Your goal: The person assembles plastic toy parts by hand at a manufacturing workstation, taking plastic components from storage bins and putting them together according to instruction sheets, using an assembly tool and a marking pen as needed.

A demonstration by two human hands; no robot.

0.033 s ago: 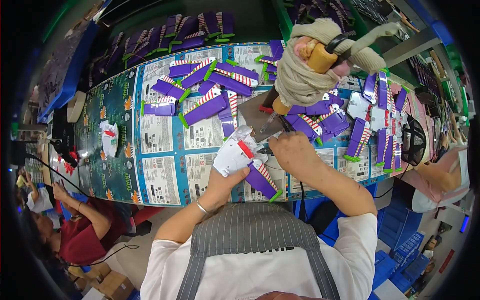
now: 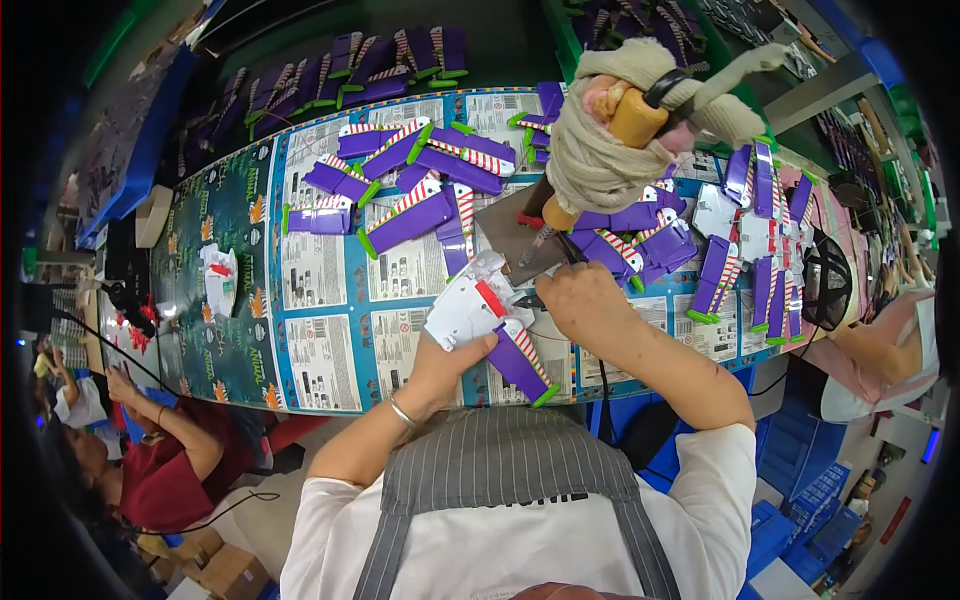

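Observation:
My left hand (image 2: 447, 368) is closed on a white plastic toy shell (image 2: 466, 312) with a red piece on it and a purple wing (image 2: 518, 365) with a red-striped, green-tipped edge. The thumb presses where shell and wing meet. My right hand (image 2: 588, 303) is curled at the shell's right side, fingertips together beside a small dark part and thin wires; what it grips is too small to make out. Just beyond, a soldering iron (image 2: 549, 232) points down over a brown plate (image 2: 505, 228), its upper part under a thick cloth wrap (image 2: 611, 150).
Several purple wings (image 2: 412, 217) lie across the printed sheets on the table. More wings joined to white shells (image 2: 716, 212) are at the right, beside a black mesh item (image 2: 828, 280). Another white shell (image 2: 218, 280) lies at the left. Co-workers sit on both sides.

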